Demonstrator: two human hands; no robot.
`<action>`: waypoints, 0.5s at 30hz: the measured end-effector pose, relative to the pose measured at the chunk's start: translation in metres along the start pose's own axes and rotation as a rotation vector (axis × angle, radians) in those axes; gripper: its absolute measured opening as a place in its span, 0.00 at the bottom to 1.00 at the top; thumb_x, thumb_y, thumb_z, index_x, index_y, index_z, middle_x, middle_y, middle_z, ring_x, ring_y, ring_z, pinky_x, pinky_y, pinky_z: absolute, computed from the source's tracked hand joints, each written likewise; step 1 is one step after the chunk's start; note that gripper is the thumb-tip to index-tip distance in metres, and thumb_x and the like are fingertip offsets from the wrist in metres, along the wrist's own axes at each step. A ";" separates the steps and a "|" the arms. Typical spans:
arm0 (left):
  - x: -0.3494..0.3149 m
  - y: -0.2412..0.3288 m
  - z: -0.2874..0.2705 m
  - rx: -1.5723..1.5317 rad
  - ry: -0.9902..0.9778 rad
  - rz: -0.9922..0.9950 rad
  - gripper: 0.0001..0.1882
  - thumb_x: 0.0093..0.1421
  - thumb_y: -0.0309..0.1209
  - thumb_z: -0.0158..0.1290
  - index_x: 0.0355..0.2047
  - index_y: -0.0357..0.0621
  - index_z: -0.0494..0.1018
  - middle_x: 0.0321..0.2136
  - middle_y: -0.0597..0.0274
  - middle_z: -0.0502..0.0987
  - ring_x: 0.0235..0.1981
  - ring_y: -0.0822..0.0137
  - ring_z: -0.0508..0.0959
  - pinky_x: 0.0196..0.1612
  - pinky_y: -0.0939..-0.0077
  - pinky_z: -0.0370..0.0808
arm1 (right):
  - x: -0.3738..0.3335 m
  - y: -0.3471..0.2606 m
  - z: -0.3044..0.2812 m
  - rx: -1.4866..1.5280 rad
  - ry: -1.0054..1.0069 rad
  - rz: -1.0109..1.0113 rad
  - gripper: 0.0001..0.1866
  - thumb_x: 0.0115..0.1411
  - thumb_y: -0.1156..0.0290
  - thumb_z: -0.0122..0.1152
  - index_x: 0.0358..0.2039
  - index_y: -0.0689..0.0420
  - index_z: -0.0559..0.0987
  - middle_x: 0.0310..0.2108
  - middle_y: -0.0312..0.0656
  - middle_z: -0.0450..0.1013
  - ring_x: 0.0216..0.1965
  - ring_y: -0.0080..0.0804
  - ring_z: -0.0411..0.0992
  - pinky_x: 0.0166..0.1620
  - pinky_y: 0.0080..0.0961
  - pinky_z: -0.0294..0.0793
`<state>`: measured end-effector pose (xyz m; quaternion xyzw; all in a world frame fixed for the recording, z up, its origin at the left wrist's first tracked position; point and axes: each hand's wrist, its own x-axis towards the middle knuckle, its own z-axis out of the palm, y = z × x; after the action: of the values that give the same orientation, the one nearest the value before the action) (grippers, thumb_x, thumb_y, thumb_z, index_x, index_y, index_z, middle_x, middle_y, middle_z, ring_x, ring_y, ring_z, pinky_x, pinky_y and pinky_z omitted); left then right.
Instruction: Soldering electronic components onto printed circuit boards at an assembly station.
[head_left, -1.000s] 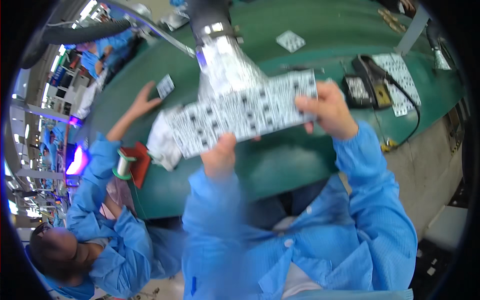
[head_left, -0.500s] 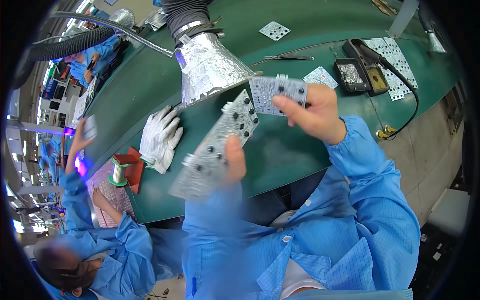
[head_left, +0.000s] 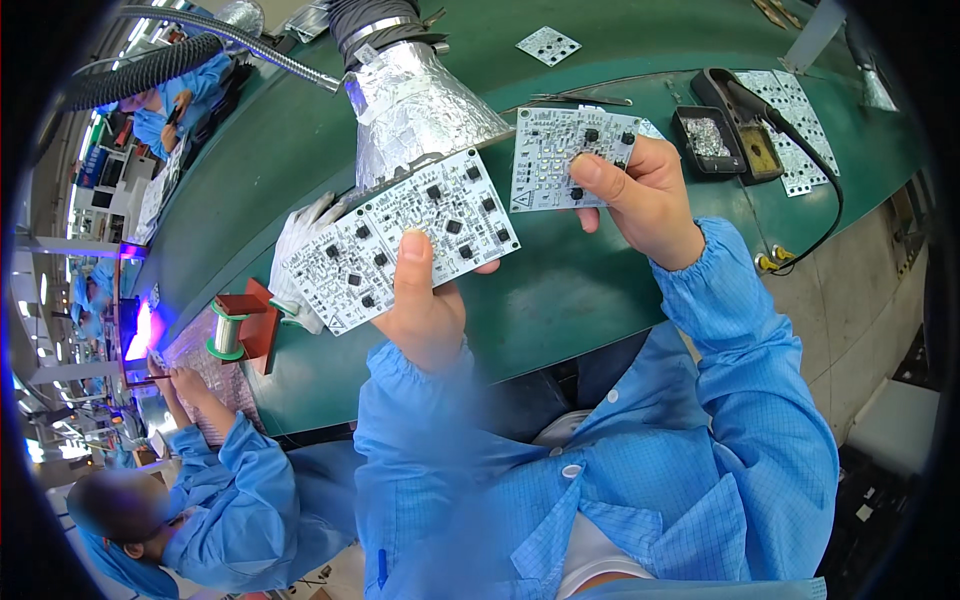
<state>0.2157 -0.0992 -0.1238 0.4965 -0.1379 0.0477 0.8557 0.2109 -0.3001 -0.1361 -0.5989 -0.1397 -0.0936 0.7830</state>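
My left hand (head_left: 425,305) grips a long white circuit board (head_left: 405,240) made of two joined panels with small black parts, thumb on its face and fingers behind. In my right hand (head_left: 640,200) is a smaller square circuit board (head_left: 545,160), pinched near its right edge. The two boards are held apart above the green bench, the left one tilted up toward the right. Behind the long board lies a white work glove (head_left: 300,245), partly covered by it. A foil-wrapped fume hood (head_left: 415,110) stands just beyond both boards.
A solder spool (head_left: 228,335) on a red stand sits at left. At right are a soldering iron stand (head_left: 725,125), more circuit boards (head_left: 800,125) and tweezers (head_left: 585,100). One board (head_left: 548,45) lies at the back. A co-worker in blue (head_left: 230,500) works at left.
The long board has turned flatter, its face now plainly seen, and moved left, partly over the glove. The small board has shifted slightly right and tilted. The co-worker's raised arm has come down.
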 end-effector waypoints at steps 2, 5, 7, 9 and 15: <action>0.001 0.000 0.000 -0.012 -0.036 0.001 0.24 0.55 0.29 0.47 0.51 0.36 0.56 0.40 0.47 0.71 0.31 0.57 0.77 0.21 0.68 0.76 | -0.001 0.000 0.001 -0.018 -0.015 -0.043 0.12 0.58 0.70 0.55 0.38 0.65 0.76 0.33 0.44 0.75 0.23 0.23 0.70 0.20 0.16 0.68; 0.001 -0.001 0.000 -0.004 -0.030 -0.004 0.24 0.55 0.29 0.47 0.51 0.35 0.56 0.40 0.47 0.71 0.30 0.58 0.77 0.20 0.69 0.76 | -0.004 -0.001 0.003 -0.002 -0.011 -0.061 0.10 0.57 0.69 0.59 0.35 0.63 0.77 0.28 0.38 0.74 0.20 0.20 0.68 0.22 0.15 0.67; 0.001 -0.001 -0.001 0.003 -0.010 -0.010 0.23 0.55 0.30 0.47 0.50 0.35 0.57 0.39 0.47 0.72 0.29 0.58 0.77 0.19 0.70 0.76 | -0.003 -0.001 0.003 -0.062 -0.045 -0.097 0.10 0.56 0.72 0.58 0.36 0.64 0.77 0.29 0.40 0.74 0.22 0.21 0.69 0.23 0.16 0.68; 0.002 -0.001 -0.003 -0.032 -0.008 -0.001 0.22 0.56 0.31 0.46 0.49 0.33 0.59 0.37 0.46 0.72 0.27 0.59 0.77 0.17 0.71 0.75 | 0.001 -0.001 0.001 -0.377 -0.212 -0.352 0.08 0.55 0.75 0.58 0.36 0.65 0.76 0.28 0.41 0.74 0.23 0.21 0.70 0.26 0.16 0.68; 0.006 0.002 -0.010 -0.088 0.008 0.088 0.19 0.57 0.31 0.44 0.46 0.30 0.61 0.35 0.46 0.73 0.24 0.60 0.77 0.15 0.74 0.74 | 0.004 0.003 -0.002 -0.386 -0.170 0.068 0.08 0.56 0.74 0.57 0.36 0.64 0.76 0.28 0.39 0.74 0.23 0.20 0.69 0.23 0.16 0.68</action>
<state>0.2231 -0.0902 -0.1247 0.4519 -0.1581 0.0812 0.8742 0.2154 -0.3016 -0.1377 -0.7479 -0.1643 -0.0414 0.6418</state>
